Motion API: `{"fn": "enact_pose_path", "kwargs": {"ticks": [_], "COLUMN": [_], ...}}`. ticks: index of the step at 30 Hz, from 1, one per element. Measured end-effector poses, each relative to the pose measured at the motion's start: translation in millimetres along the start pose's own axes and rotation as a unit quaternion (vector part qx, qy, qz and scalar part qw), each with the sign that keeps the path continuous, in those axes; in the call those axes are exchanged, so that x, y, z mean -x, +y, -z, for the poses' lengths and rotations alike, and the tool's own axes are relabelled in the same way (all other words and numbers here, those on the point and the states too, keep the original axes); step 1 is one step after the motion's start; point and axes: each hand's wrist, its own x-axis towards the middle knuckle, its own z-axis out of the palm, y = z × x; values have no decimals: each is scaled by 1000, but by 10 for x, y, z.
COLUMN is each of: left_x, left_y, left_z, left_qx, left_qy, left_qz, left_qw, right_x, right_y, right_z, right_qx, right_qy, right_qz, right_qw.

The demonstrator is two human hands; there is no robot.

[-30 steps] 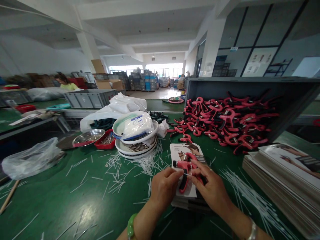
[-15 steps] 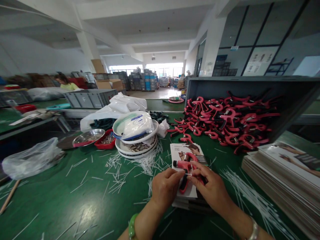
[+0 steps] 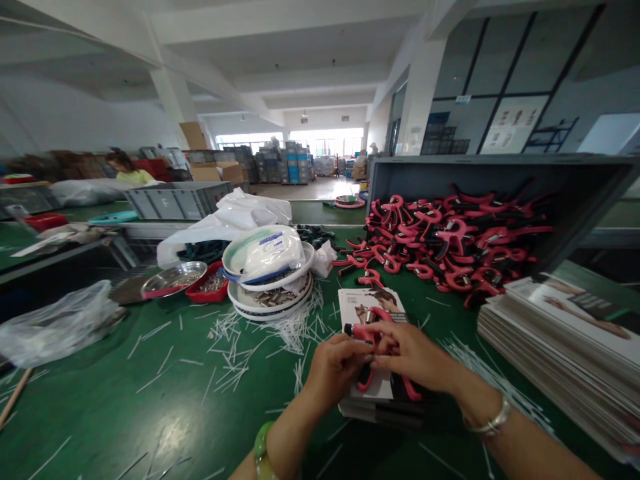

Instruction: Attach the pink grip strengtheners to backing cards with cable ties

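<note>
A red and black hand tool lies on a stack of printed cards in front of me. My left hand is closed at the tool's left side, thumb and forefinger pinched near its middle; what sits in the pinch is too small to make out. From the right, my right hand lies over the tool, with its fingers curled round the tool's upper part and the fingertips meeting those of my left hand.
A tipped grey crate spills many similar tools. White ties lie scattered on the green table. Stacked white trays, a red bowl and a metal bowl stand left. More cards are at right. A person sits far left.
My right hand has turned flatter over the tool, its wrist further right and higher. The tool's black and red handle end now shows below it. The view has shifted slightly.
</note>
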Motion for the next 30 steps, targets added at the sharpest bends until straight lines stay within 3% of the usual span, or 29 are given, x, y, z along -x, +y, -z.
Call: {"fn": "enact_pose_path", "kwargs": {"ticks": [3, 7, 10, 13, 19, 24, 30], "left_x": [-80, -173, -222, -248, -262, -279, -272], "left_y": [46, 122, 177, 228, 250, 236, 289], "left_z": [48, 116, 130, 120, 124, 109, 87], "left_qx": [-1, -19, -34, -43, -68, -73, -163], "left_qy": [-39, -100, -121, -124, -129, -148, -140], "left_qz": [29, 46, 39, 47, 88, 79, 66], "left_qw": [999, 994, 991, 990, 985, 983, 974], "right_x": [-17, 98, 188, 230, 250, 214, 139], "right_y": [-33, 30, 150, 210, 119, 82, 144], "right_z": [19, -7, -42, -62, -16, 3, 29], "right_qx": [77, 167, 265, 358, 441, 503, 500], "right_qy": [3, 86, 162, 192, 147, 132, 133], "right_qz": [14, 107, 211, 263, 285, 283, 243], "right_qw": [997, 976, 927, 875, 838, 806, 820]}}
